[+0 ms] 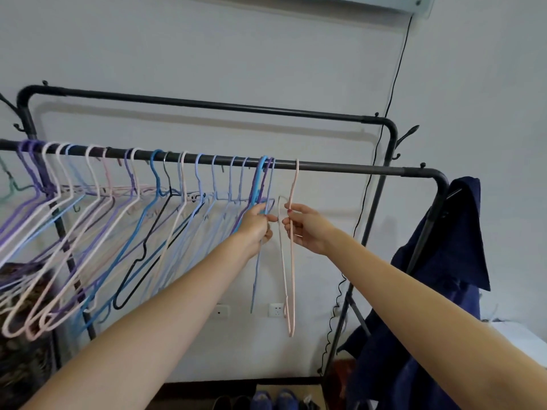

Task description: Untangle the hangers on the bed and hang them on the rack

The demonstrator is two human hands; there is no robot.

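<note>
- Head view, step in hand: this looks like the hanging stage. The right hand (pixel 307 227) pinches the neck of a pink hanger (pixel 292 261) whose hook is already over the front rail (pixel 340 168) of the black rack (pixel 392 137). A pale white hanger (pixel 282 261) hangs just beside it; its hook sits below the rail, not on it, and it seems to be held in the same pinch, though I cannot tell for certain.
- Head view, the other hand: the left hand (pixel 257 224) is curled around the necks of the last blue and purple hangers (pixel 262 184) in the row, apparently steadying them or holding them aside.
- Head view, next move: as I judge it, the white hanger's hook must be lifted over the rail into the gap between the pink hanger and the blue cluster, without catching its neighbours. After that the hands would let go.
- Head view, counts: two hands, both gripping hangers. One rack with two rails, front and back (pixel 207 105); only the front one carries hangers. Roughly twenty hooks sit on it, in purple, pink, white and blue, plus one black hanger (pixel 142 255); they overlap too much for an exact count.
- Head view, elsewhere: one dark blue garment (pixel 461 232) hangs on the rack's right post. Two wall sockets (pixel 276 309) sit low on the wall, and shoes (pixel 272 399) lie on the floor. The bed is not in view.
</note>
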